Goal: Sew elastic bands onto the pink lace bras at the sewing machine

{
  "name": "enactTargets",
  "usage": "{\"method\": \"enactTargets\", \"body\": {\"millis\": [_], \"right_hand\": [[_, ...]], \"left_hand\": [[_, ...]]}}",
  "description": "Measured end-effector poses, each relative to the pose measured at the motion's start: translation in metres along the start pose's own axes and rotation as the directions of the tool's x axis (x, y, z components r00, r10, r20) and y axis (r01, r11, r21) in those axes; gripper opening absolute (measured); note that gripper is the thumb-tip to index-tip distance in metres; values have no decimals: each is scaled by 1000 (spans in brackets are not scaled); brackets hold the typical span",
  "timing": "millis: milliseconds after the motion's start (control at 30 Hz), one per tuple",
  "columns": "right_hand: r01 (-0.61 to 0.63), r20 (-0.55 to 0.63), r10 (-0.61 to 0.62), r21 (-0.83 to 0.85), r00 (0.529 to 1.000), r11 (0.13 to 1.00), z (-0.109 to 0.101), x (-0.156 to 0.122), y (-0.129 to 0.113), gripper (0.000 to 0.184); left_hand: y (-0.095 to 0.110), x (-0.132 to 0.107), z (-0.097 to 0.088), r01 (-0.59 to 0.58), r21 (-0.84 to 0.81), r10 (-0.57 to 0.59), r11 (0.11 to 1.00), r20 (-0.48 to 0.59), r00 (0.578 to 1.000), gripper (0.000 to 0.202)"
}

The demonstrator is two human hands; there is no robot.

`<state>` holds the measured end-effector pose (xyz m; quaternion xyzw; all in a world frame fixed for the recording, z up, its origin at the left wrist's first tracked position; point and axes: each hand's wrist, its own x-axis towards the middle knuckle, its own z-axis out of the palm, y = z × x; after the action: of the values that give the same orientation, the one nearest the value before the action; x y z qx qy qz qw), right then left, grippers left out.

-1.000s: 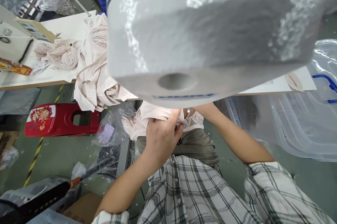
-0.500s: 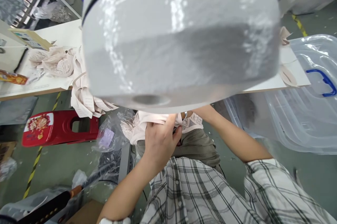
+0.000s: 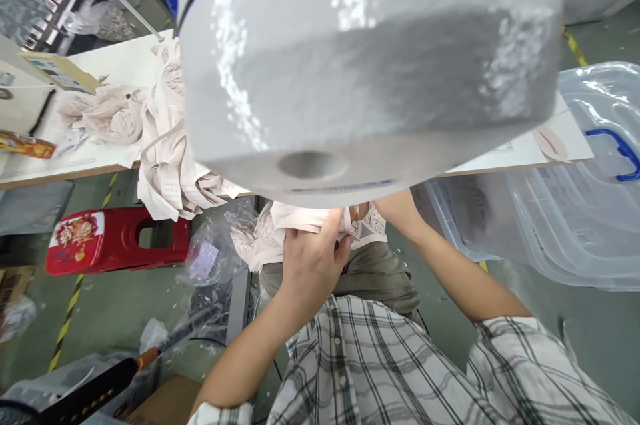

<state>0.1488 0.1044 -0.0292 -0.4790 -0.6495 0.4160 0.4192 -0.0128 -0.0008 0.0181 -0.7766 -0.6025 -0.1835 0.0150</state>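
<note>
A pale pink lace garment (image 3: 264,238), apparently a bra, lies over my lap below a large glossy grey-white machine housing (image 3: 310,85). My left hand (image 3: 311,265) grips its fabric near the middle, thumb and forefinger bent around the cloth. To the right, my right hand (image 3: 397,210) reaches in under the housing's lower edge. Its fingers are hidden there, so I cannot see what they do. Beside it, a lace part (image 3: 371,224) of the garment shows. The housing also covers whatever lies just beyond my hands.
A pile of similar pink garments (image 3: 167,152) hangs over the front edge of the white table (image 3: 120,55). On the floor at left are a red plastic stool (image 3: 123,242) and a clear plastic bag (image 3: 210,252). Clear plastic bins (image 3: 550,225) with a blue handle (image 3: 617,152) stand at right.
My view has shifted slightly, so the housing sits further right and higher, showing more of the garment pile. My left hand keeps its hold on the fabric; both hands stay nearly in place.
</note>
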Motion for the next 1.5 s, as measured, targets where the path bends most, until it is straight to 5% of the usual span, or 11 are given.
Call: {"method": "enactTargets", "body": {"millis": [233,467,667,833,933,1033,1100,1167,1267,1367,1500], "right_hand": [[-118,8,118,162,993,980,2,-20,-2,32],[-137,25,135,289,990,947,1,-36,-4,41],[-140,124,123,141,985,980,-11,-73,-20,40],[-303,59,297,185,953,935,-24,-96,-30,32],[-247,420,175,124,890,961,-29,-98,-33,33],[-16,744,8,5,669,1000,-25,-96,-30,30],[221,681,-12,-221,732,950,-17,-94,-23,30],[394,554,-95,-450,827,802,-9,-91,-12,27],[497,464,-258,-523,848,693,-1,-89,3,23],[441,310,-324,-478,894,760,-1,-90,8,24],[273,142,-235,-421,962,865,-1,-96,2,23]], "left_hand": [[-7,-7,2,-14,-15,14,1000,-23,1000,45],[-6,-22,20,20,-59,-33,998,-227,973,89],[36,-51,33,-94,-44,86,995,-171,981,90],[44,-61,11,-182,-441,184,879,-38,982,61],[32,-51,-7,-261,-445,229,857,-125,965,39],[19,-37,-5,-173,-378,227,910,104,968,28],[8,-27,7,121,-390,32,913,365,930,45],[-3,-19,23,487,-498,-111,717,609,786,51],[-13,-14,40,794,-597,-5,117,799,602,48],[-14,-17,42,775,-625,-6,-91,779,627,48],[-11,-25,33,659,-748,-111,78,650,752,41]]}}
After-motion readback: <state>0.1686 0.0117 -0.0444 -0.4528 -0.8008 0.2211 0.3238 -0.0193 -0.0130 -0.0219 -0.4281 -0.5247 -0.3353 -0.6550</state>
